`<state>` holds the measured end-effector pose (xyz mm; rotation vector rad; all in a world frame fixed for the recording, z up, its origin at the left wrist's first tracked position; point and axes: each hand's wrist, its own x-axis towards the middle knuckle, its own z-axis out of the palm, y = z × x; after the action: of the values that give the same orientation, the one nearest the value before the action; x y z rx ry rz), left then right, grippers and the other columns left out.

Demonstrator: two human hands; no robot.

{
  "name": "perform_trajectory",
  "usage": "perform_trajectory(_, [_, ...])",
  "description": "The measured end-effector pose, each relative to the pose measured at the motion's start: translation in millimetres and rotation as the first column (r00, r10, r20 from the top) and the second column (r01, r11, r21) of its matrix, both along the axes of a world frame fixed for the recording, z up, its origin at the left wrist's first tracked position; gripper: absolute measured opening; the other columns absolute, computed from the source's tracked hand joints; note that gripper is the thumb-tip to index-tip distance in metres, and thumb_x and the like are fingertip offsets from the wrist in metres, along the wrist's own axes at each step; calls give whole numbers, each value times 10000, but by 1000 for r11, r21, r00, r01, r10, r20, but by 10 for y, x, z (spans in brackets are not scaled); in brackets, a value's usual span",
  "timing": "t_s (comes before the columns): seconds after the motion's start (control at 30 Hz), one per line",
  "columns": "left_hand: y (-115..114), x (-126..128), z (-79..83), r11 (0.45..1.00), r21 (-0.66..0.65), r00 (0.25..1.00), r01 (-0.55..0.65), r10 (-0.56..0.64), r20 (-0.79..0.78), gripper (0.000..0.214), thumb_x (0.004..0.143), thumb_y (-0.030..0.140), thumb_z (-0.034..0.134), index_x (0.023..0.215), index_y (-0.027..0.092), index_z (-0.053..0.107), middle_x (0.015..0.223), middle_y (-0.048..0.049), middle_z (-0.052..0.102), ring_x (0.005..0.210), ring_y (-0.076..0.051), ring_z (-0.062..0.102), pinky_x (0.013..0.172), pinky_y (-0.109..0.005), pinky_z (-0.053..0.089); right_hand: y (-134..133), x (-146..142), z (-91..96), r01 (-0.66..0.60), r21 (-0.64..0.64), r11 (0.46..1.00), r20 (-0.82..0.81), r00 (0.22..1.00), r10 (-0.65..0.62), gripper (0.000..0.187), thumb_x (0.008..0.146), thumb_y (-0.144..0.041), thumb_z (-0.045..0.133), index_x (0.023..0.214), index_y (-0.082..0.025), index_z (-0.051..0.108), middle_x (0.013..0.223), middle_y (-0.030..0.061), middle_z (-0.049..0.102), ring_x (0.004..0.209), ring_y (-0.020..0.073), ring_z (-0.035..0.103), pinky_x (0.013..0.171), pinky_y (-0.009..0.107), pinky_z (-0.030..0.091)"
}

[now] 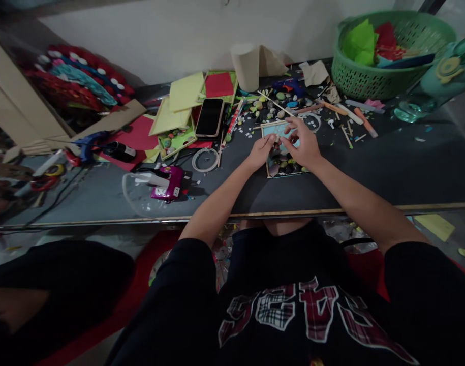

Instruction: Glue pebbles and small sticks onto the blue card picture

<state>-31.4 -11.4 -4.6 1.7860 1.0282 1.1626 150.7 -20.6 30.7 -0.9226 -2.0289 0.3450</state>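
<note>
My left hand [261, 151] is closed in a pinch above a small framed picture [270, 170]. My right hand [306, 145] meets it from the right, its thumb and fingers bent around the same spot. A tiny pale piece [277, 138] shows at the fingertips; its kind is too small to make out. The picture has a light blue upper part, thin stick edges, and dark and greenish pebbles [283, 166] along the bottom. Part of it is hidden beneath my hands.
Loose pebbles [280, 95] and paper bits lie behind the picture. A phone [210, 118] rests among yellow frames [171, 116]. A purple device [169, 183] and tape ring [205, 160] are left. A green basket [369, 76] and bottle [426, 86] stand right. Another person [57, 284] sits at left.
</note>
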Motion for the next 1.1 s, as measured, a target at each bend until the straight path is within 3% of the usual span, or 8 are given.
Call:
perform_trajectory(0.17, [8,-3,-13,999,-28,998,29,-28,49,681,850,853,386,783,215,617,690,-29,593,611,-146,544,616,-311,473,-24,7,28,-29,21,999,40,999,28,412,1012,-490,387,1062,-248,718,1049,81,737,874,214,689,839,376,555])
perform_trajectory(0.27, [3,4,-4,999,-23,999,24,-23,43,675,853,845,395,769,214,618,660,-21,582,589,-136,536,591,-296,464,-39,5,52,-25,12,1000,21,999,24,433,1013,-484,381,1035,-245,741,1040,83,751,955,231,701,864,386,554])
perform_trajectory(0.47, [2,-9,2,1000,-16,999,14,-13,52,680,872,829,364,793,202,616,700,-37,598,636,-143,585,605,-293,510,1,31,83,61,-47,997,-129,989,-67,451,975,-548,431,1018,-238,756,984,77,759,812,211,698,696,351,560])
perform_trajectory(0.6, [-12,-18,10,1000,-7,999,16,-16,37,663,873,816,402,809,193,621,718,-22,600,643,-128,574,626,-279,509,32,22,32,-7,-24,1000,-67,998,6,378,922,-568,553,996,-257,755,971,58,758,776,209,684,684,361,563])
perform_trajectory(0.77, [-25,-4,43,998,-51,997,40,-36,64,687,826,852,449,794,187,617,682,-7,573,609,-115,515,595,-262,447,13,11,11,18,52,999,-16,1000,-17,351,962,-508,530,827,-240,711,829,40,735,729,191,659,685,351,543])
perform_trajectory(0.97, [-27,10,90,994,-96,994,58,-49,97,691,765,874,521,748,187,595,669,-3,548,623,-113,501,599,-256,427,43,54,30,63,79,995,-69,996,-58,389,970,-547,441,797,-232,589,782,46,642,711,180,613,658,332,543])
perform_trajectory(1.1, [-9,-11,60,999,-31,995,-13,16,101,650,757,838,588,820,193,636,740,-12,599,675,-118,541,647,-261,466,155,105,-25,150,9,989,-41,988,-149,421,991,-585,394,931,-244,634,947,71,679,828,210,658,770,378,573])
